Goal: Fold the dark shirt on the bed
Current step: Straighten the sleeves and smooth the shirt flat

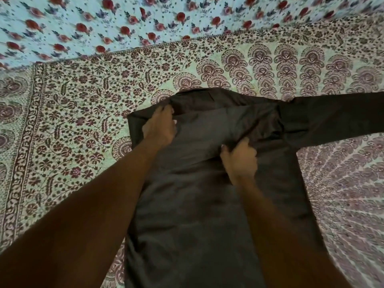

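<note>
1. You are leaning over the dark shirt (187,204), which is lying lengthwise on the patterned bedspread (72,121).
2. Your left hand (160,126) is gripping fabric near the collar.
3. Your right hand (239,159) is pinching a fold mid-chest.
4. One sleeve (336,119) is stretching out rightward.
5. A rose-printed sheet (145,17) is lying beyond.

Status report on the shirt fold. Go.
Left hand grips the dark shirt near its shoulder; right hand pinches mid-chest fabric. One sleeve still spread right. Nothing in the way.
</note>
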